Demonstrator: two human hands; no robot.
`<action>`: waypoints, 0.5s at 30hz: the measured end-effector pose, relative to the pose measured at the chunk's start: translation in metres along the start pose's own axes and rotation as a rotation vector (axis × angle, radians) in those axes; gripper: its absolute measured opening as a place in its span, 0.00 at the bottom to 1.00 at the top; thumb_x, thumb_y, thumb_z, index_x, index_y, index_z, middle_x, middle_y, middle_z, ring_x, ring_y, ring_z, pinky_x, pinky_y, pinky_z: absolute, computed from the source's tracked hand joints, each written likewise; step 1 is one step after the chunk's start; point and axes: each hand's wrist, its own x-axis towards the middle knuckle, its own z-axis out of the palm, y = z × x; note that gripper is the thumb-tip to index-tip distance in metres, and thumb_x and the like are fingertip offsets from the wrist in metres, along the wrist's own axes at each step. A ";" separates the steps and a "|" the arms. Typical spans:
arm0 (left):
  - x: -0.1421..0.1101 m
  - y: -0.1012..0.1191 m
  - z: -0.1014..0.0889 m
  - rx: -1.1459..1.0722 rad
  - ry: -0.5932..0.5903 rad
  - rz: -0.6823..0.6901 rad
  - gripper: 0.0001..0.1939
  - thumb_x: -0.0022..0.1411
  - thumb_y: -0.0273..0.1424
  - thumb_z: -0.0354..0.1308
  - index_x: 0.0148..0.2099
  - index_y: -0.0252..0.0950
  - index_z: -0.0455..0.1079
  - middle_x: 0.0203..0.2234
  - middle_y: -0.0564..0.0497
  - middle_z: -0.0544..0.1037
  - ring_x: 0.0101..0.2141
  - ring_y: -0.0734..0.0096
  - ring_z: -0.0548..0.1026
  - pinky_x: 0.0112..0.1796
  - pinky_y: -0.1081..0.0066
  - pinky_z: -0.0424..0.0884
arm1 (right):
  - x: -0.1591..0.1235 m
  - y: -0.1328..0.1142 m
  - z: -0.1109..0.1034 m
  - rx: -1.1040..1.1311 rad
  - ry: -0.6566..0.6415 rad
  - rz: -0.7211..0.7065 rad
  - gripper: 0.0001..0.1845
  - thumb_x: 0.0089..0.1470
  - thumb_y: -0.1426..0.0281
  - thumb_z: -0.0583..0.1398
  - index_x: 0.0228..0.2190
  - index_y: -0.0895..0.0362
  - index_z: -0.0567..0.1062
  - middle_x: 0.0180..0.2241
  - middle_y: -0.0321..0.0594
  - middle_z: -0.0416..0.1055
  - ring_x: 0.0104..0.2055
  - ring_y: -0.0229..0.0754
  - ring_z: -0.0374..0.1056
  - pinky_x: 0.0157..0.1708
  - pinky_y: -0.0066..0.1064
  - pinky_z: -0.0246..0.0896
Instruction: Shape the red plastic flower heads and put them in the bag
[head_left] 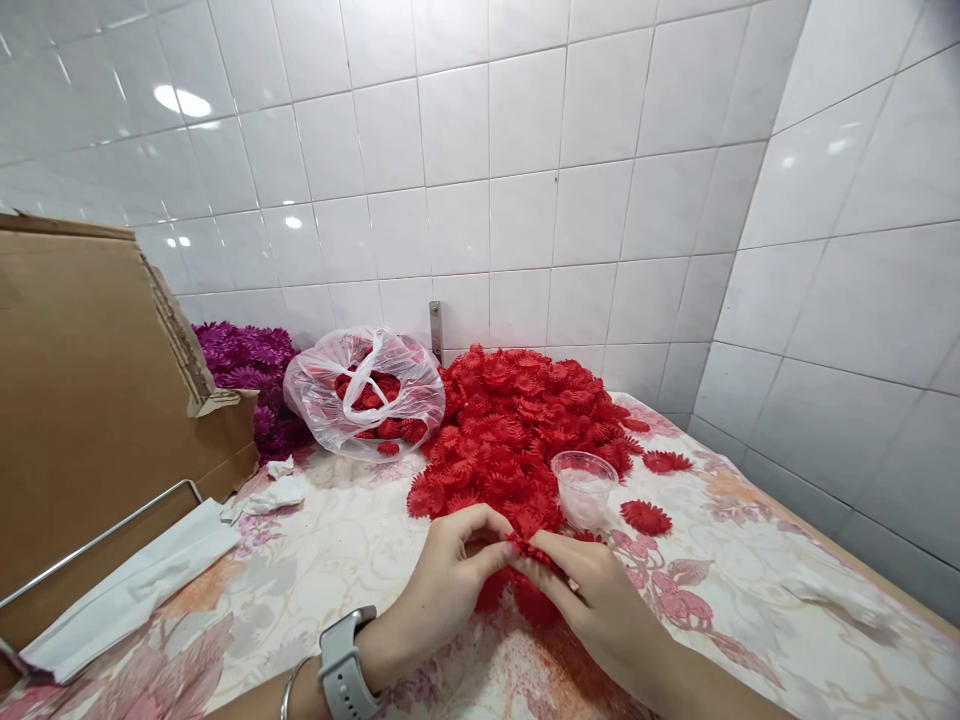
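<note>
My left hand (459, 562), with a grey watch (346, 660) on its wrist, pinches a red artificial flower (526, 546) at the near edge of a big heap of red flowers (517, 420). Thumb and fingers of my right hand (592, 590) close on the same flower from the other side. The fingers cover most of it. Below the hands more red petals (534, 600) lie on the tablecloth. Just beyond my right hand stands a clear plastic cup (585, 488) with something whitish inside. Single red flowers (646, 517) lie to its right.
A tied clear plastic bag (322, 400) of red flowers stands left of the heap, with purple flowers (247, 360) behind. A torn cardboard box (90, 380) and white paper (142, 590) are at the left. White tiled walls (525, 120) bound the table.
</note>
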 end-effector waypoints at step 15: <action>0.019 -0.009 -0.023 0.134 0.525 0.134 0.08 0.51 0.25 0.55 0.37 0.37 0.66 0.40 0.49 0.71 0.46 0.62 0.66 0.48 0.63 0.57 | 0.010 0.012 -0.003 0.403 0.144 0.341 0.15 0.55 0.58 0.50 0.24 0.54 0.65 0.24 0.36 0.68 0.26 0.41 0.65 0.21 0.28 0.59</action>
